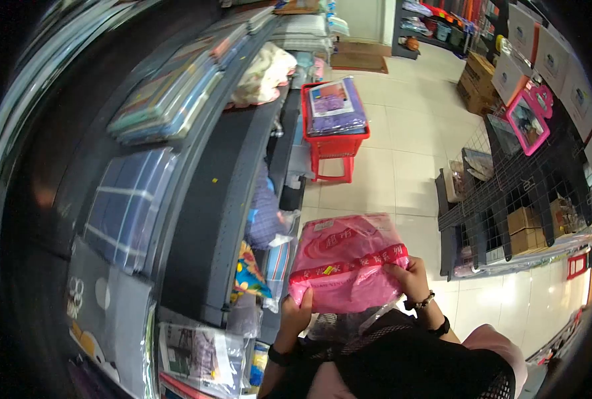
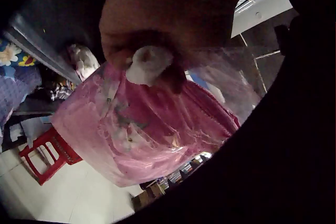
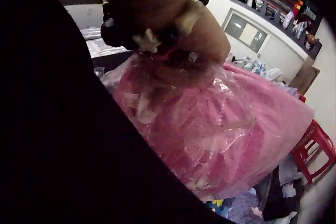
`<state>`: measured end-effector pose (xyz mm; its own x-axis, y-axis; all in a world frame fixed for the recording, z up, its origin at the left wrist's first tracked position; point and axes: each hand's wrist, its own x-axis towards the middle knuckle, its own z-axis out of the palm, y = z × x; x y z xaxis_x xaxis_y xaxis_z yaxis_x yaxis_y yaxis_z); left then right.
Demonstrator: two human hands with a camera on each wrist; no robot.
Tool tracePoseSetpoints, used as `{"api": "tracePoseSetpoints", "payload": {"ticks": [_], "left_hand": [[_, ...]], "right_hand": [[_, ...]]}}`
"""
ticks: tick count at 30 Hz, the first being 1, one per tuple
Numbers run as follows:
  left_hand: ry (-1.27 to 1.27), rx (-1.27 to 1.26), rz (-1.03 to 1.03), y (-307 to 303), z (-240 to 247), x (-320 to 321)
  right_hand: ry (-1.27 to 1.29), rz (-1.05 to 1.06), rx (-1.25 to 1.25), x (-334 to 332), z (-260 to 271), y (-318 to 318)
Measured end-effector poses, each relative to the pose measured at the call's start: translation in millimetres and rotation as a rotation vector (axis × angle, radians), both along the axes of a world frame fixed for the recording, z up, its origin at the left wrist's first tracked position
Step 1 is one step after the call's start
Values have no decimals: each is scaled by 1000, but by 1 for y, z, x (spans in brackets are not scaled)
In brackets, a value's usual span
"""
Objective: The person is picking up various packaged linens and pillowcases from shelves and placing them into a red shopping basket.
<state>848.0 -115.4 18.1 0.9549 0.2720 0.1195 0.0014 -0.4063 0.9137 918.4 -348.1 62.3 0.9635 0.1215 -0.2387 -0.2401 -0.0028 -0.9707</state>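
Observation:
A pink fabric item in a clear plastic bag (image 1: 349,292), printed with characters and crossed by a red printed band, is held out in front of the body. The left hand (image 1: 297,314) grips its near left corner, thumb on top. At its right edge the right hand (image 1: 412,279) pinches the plastic, thumb also on the upper face. In the left wrist view, a white wrap (image 2: 149,65) covers one digit, and a flower pattern shows on the package's underside. A beaded bracelet (image 3: 149,40) circles the right wrist. The fingers beneath the package are mostly hidden.
On the left stands a dark shelf (image 1: 199,219) with packaged bedding (image 1: 129,206). Ahead, a red stool (image 1: 336,166) carries a red basket (image 1: 339,139) with a purple package (image 1: 336,110) on it. A wire rack (image 1: 508,193) with boxes and a pink-framed mirror (image 1: 528,120) borders the right.

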Motion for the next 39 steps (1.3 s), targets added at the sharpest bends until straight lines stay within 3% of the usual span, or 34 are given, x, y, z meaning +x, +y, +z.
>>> {"api": "tracePoseSetpoints", "payload": {"ticks": [4, 6, 10, 17, 25, 31, 34, 39], "left_hand": [[-37, 211, -82, -31, -12, 66], [136, -120, -98, -56, -11, 102], [144, -35, -249, -75, -17, 136], [249, -74, -336, -102, -9, 213], [252, -37, -330, -80, -7, 293], [186, -53, -332, -39, -8, 418], [88, 9, -361, -26, 2, 449], [-20, -95, -271, 7, 12, 518]], "right_hand": [[81, -106, 9, 52, -18, -40], [115, -137, 2, 79, -19, -64], [143, -193, -87, 101, -23, -92], [187, -243, -104, 162, -25, -125], [169, -333, -81, 226, -28, -98], [110, -342, -113, 345, -5, -59], [83, -353, -81, 377, -2, -46], [22, -284, -3, 458, 11, -12]]}}
